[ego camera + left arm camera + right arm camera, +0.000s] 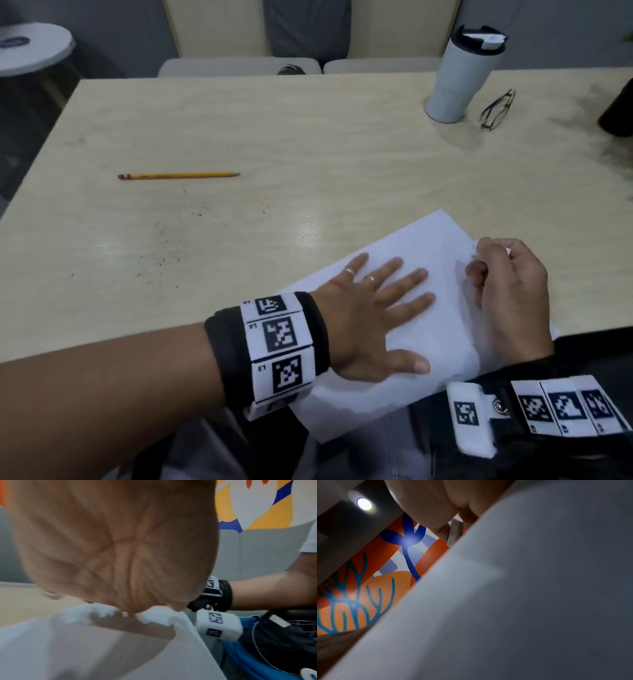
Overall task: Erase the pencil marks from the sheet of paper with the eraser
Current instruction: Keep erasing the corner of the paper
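From the head camera, the left hand lies flat with fingers spread on the sheet of paper, whose long axis runs diagonally across the table, while the right hand, just beyond those fingertips, pinches the small white eraser at the sheet's far edge; a tumbler, contents unseen, stands well beyond. The left wrist camera shows only the palm pressed to paper. The right wrist camera finds the eraser held between the fingers, its tip against the paper; no pencil marks can be made out.
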The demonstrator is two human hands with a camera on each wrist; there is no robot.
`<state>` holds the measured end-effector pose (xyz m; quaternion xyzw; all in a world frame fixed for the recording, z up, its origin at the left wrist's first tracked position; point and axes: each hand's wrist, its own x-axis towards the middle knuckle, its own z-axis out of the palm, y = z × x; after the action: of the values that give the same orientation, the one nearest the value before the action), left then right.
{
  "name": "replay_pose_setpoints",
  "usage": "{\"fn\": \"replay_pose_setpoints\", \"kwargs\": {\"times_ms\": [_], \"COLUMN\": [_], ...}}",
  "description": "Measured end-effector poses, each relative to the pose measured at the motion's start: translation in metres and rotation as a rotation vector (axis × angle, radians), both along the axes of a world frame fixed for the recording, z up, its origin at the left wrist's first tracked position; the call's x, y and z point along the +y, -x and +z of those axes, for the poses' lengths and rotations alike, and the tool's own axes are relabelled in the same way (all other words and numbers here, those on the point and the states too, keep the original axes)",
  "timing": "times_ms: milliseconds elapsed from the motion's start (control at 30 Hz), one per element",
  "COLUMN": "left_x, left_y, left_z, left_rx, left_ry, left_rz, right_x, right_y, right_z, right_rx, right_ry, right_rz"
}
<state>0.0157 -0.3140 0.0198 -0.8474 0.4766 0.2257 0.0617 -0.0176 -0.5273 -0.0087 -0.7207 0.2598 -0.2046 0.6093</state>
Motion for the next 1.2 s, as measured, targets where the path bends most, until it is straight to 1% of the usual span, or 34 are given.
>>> {"fn": "replay_pose_setpoints", "kwargs": {"times_ms": [33, 67, 133, 167, 200, 233, 300, 333, 367, 400, 467, 500, 533, 600, 633, 700, 733, 767, 833, 867, 900, 933, 1033, 1067, 1100, 1133, 1200], "left_x": [0.003, 0.006, 0.015, 0.018, 0.021, 0.022, 0.024, 0.025, 0.025, 0.027, 0.034, 0.040, 0.046, 0.062, 0.072, 0.093, 0.102, 0.110, 0.120, 0.120, 0.119, 0.116, 0.109, 0.110, 0.114, 0.120, 0.135], "left_y": [-0.001, -0.006, -0.019, -0.023, -0.023, -0.018, 0.002, 0.014, 0.024, 0.030, 0.033, 0.033, 0.033, 0.039, 0.044, 0.052, 0.054, 0.054, 0.050, 0.048, 0.047, 0.047, 0.055, 0.054, 0.050, 0.044, 0.031], "left_z": [-0.002, -0.003, 0.004, 0.010, 0.015, 0.017, 0.010, 0.006, 0.002, 0.000, 0.001, 0.001, 0.000, -0.003, -0.009, -0.021, -0.025, -0.026, -0.025, -0.023, -0.019, -0.017, -0.023, -0.028, -0.031, -0.032, -0.025], "left_rx": [0.005, -0.048, -0.234, -0.307, -0.346, -0.351, -0.268, -0.203, -0.152, -0.136, -0.192, -0.207, -0.209, -0.184, -0.169, -0.188, -0.210, -0.232, -0.271, -0.275, -0.271, -0.266, -0.192, -0.172, -0.174, -0.193, -0.255], "left_ry": [-0.016, -0.056, -0.186, -0.223, -0.210, -0.151, -0.024, 0.001, 0.001, -0.021, -0.075, -0.080, -0.042, 0.103, 0.176, 0.225, 0.213, 0.188, 0.138, 0.137, 0.154, 0.192, 0.337, 0.345, 0.319, 0.257, 0.106], "left_rz": [-0.014, 0.038, 0.248, 0.344, 0.401, 0.403, 0.288, 0.228, 0.212, 0.247, 0.384, 0.457, 0.512, 0.526, 0.481, 0.378, 0.371, 0.417, 0.587, 0.645, 0.647, 0.584, 0.234, 0.187, 0.210, 0.292, 0.536], "right_x": [0.000, 0.000, 0.001, 0.001, 0.002, 0.003, 0.006, 0.006, 0.006, 0.006, 0.006, 0.006, 0.006, 0.006, 0.007, 0.007, 0.007, 0.007, 0.008, 0.008, 0.007, 0.007, 0.005, 0.003, 0.001, -0.001, -0.005], "right_y": [0.000, 0.001, 0.001, 0.001, 0.001, 0.001, 0.000, 0.000, 0.000, 0.000, 0.000, 0.001, 0.001, 0.000, -0.001, -0.003, -0.004, -0.005, -0.006, -0.007, -0.007, -0.008, -0.010, -0.011, -0.012, -0.013, -0.015], "right_z": [0.000, 0.001, 0.000, 0.000, -0.001, -0.001, -0.001, -0.002, -0.002, -0.002, -0.003, -0.004, -0.005, -0.005, -0.005, -0.007, -0.007, -0.009, -0.010, -0.011, -0.012, -0.013, -0.016, -0.018, -0.019, -0.020, -0.023], "right_rx": [0.004, 0.008, 0.013, 0.013, 0.012, 0.010, 0.005, 0.002, 0.000, -0.002, -0.007, -0.009, -0.011, -0.020, -0.024, -0.032, -0.042, -0.052, -0.064, -0.063, -0.059, -0.051, -0.049, -0.042, -0.025, -0.001, 0.041], "right_ry": [0.010, 0.019, 0.043, 0.059, 0.075, 0.088, 0.105, 0.108, 0.110, 0.109, 0.094, 0.080, 0.068, 0.064, 0.069, 0.067, 0.052, 0.036, 0.022, 0.030, 0.048, 0.067, 0.084, 0.090, 0.098, 0.105, 0.122], "right_rz": [0.002, 0.005, 0.019, 0.028, 0.036, 0.042, 0.049, 0.047, 0.043, 0.037, 0.015, -0.003, -0.021, -0.044, -0.050, -0.061, -0.063, -0.062, -0.057, -0.054, -0.051, -0.051, -0.059, -0.062, -0.065, -0.065, -0.050]}}
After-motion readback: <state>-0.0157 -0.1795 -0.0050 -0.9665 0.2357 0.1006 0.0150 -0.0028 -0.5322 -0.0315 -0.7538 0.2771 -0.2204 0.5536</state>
